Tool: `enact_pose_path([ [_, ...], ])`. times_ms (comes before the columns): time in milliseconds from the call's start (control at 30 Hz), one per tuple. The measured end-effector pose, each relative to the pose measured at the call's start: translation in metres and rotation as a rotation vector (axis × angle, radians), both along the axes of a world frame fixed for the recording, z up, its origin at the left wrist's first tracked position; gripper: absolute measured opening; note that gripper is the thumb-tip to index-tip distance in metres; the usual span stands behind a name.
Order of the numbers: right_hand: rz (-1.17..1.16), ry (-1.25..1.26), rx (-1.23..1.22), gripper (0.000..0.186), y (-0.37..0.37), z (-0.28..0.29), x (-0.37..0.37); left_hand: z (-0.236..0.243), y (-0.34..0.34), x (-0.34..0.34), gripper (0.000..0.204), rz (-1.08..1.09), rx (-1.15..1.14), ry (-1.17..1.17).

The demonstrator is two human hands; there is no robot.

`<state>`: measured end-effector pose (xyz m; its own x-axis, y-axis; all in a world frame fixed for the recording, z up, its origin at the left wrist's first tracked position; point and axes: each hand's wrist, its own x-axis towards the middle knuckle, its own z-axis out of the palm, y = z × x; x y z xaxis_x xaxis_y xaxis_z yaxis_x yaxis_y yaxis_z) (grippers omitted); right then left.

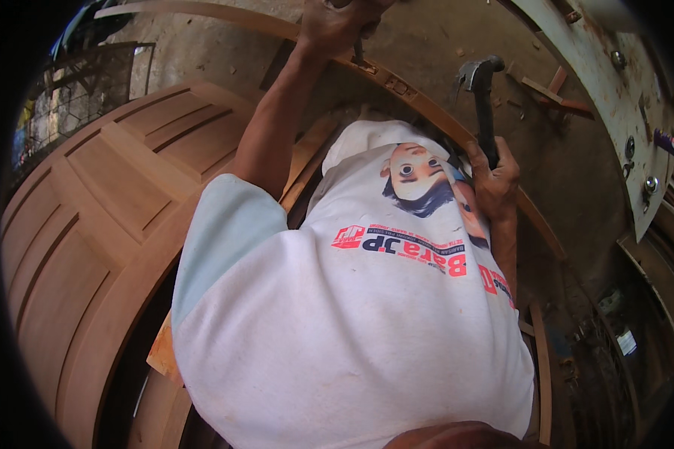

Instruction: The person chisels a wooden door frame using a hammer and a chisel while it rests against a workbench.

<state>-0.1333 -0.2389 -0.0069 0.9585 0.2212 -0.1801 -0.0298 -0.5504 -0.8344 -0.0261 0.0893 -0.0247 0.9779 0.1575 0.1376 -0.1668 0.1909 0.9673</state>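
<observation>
My left hand (343,28) is closed around a chisel, most of it hidden by the fingers. Its dark blade (358,52) points down at a recess cut in the edge of a long wooden board (442,116), which looks bent by the lens. Farther along that edge is a second marked or cut spot. To the right, my right hand (496,178) grips a claw hammer (484,97) by its dark handle, head up. The hammer head is apart from the chisel, over the floor beyond the board.
A panelled wooden door (90,202) leans or lies at the left. On the right stands a pale, stained panel (614,82) with several round metal knobs. Wood scraps (554,93) lie on the floor (442,37). A dark metal frame (101,82) is at the upper left.
</observation>
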Motion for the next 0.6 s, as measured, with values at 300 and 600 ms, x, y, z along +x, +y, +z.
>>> enact_pose_path([
  [300,-0.035,-0.129,-0.020,0.038,0.020,0.025,0.005,0.011,-0.010,0.014,0.027,-0.223,0.183,-0.265],
  [600,-0.011,-0.286,0.146,0.027,0.043,0.091,0.023,0.001,-0.011,0.017,0.036,-0.296,0.452,-0.300],
])
